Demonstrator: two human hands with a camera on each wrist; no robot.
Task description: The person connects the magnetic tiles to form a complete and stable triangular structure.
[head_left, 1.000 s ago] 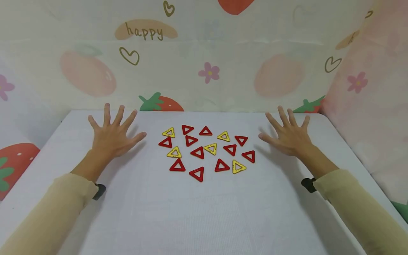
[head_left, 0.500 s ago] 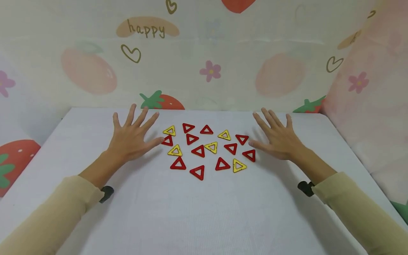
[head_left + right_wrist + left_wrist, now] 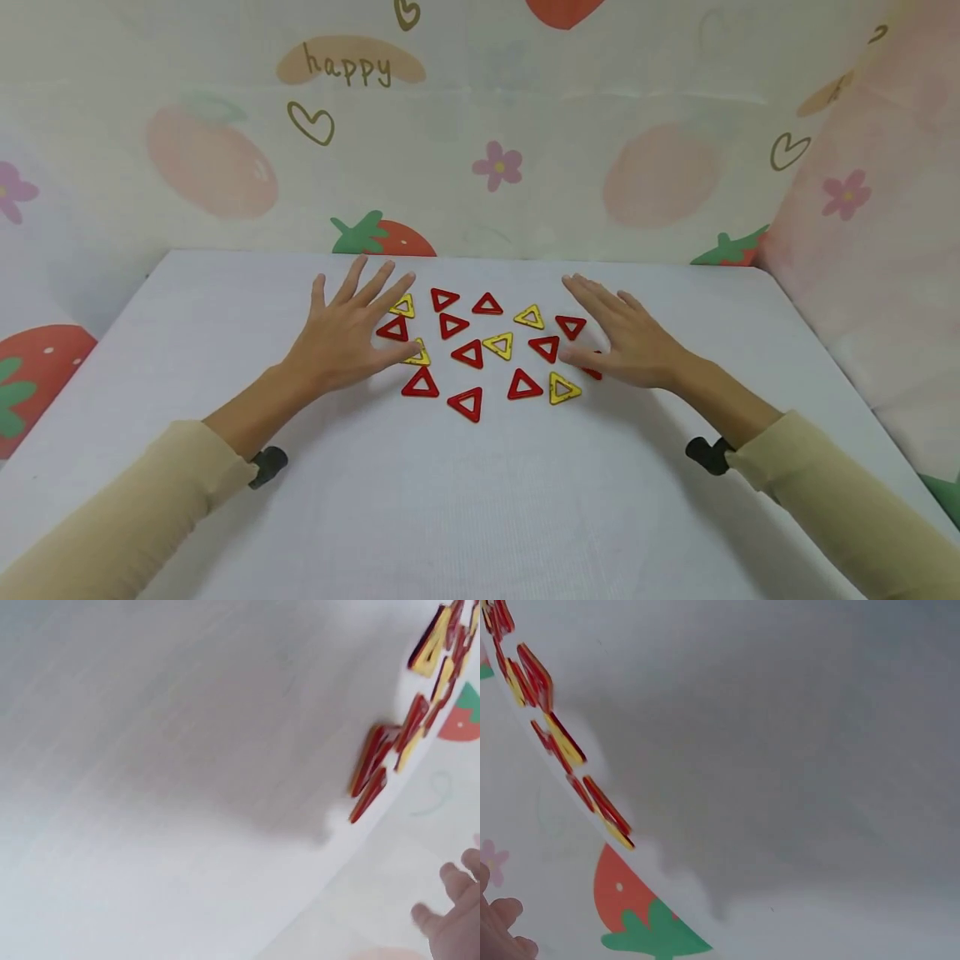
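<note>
Several red and yellow triangular frames lie scattered mid-table, among them a red one (image 3: 466, 404) at the front and a yellow one (image 3: 498, 346) near the middle. My left hand (image 3: 341, 342), fingers spread, hovers over the cluster's left edge, its thumb and fingers covering parts of two yellow triangles. At the right edge my right hand (image 3: 633, 342) has straight fingers close together and its thumb hides part of a red triangle (image 3: 597, 372). Both hands hold nothing. Fingertips and the triangles' edges show in both wrist views.
The table (image 3: 480, 517) wears a white cloth. Behind it hangs a printed curtain (image 3: 450, 125) with strawberries, flowers and hearts, and a pink one (image 3: 900, 250) stands at the right. Dark bands are at both wrists.
Both hands have moved inward from the sides to the triangles, the left rightward and the right leftward. The right hand's fingers have drawn closer together. The triangles keep their layout.
</note>
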